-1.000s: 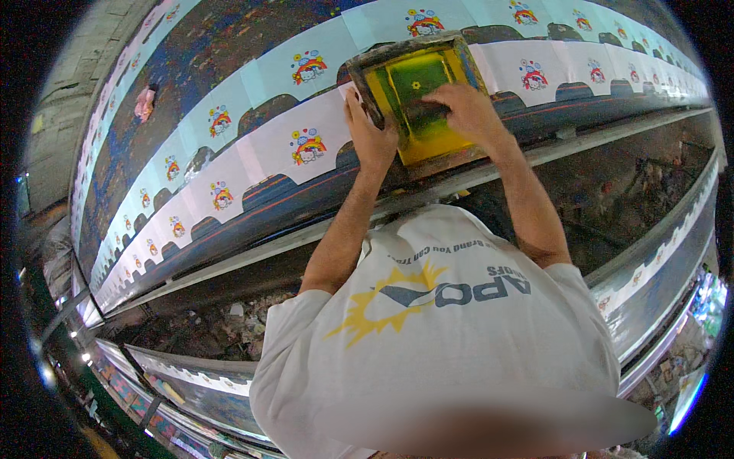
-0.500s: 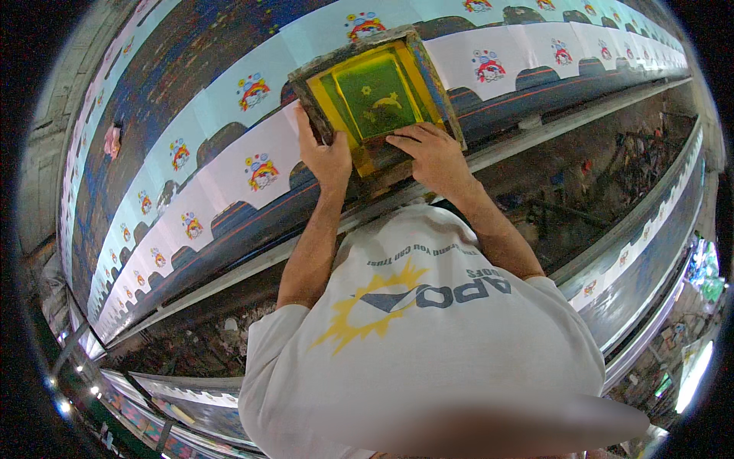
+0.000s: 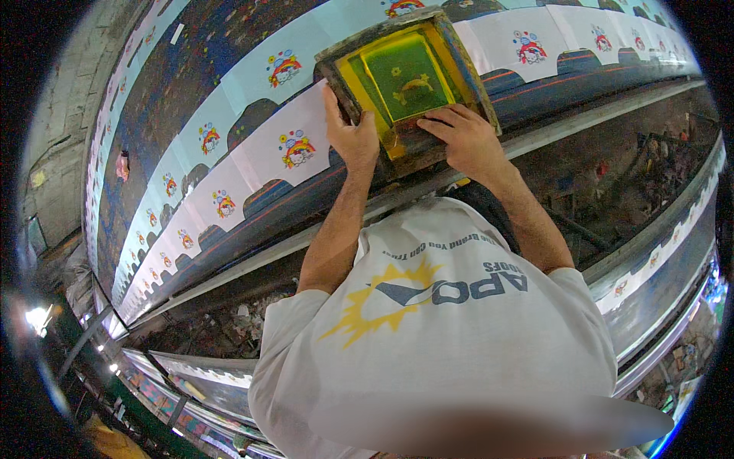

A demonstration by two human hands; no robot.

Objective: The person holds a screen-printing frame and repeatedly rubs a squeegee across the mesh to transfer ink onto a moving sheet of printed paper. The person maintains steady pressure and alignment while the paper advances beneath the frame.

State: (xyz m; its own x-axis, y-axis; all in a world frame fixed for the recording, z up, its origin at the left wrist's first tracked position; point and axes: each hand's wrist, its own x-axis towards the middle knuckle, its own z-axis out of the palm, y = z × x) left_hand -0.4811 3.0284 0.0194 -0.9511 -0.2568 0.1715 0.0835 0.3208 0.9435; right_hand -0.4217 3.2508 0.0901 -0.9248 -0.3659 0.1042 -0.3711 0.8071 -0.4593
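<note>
A screen-printing frame (image 3: 485,80) with a green and yellow mesh (image 3: 405,65) lies over white pieces (image 3: 283,115) printed with colourful motifs. A pale star and curved shapes show in the mesh. My left hand (image 3: 350,130) is closed on the frame's left side, thumb toward the inside. My right hand (image 3: 466,141) is at the near inner edge, fingers bent together over what looks like a dark squeegee bar (image 3: 413,128), which they partly hide.
A row of light blue printed pieces (image 3: 237,80) runs beyond the white one along the long dark printing table (image 3: 164,76). A metal rail (image 3: 573,103) borders the near side, above a cluttered gap (image 3: 612,183). Another table edge (image 3: 650,260) lies at the right.
My right hand has drawn the dark bar from the middle of the mesh to its near edge, uncovering the pale pattern. My left hand still holds the frame's left side.
</note>
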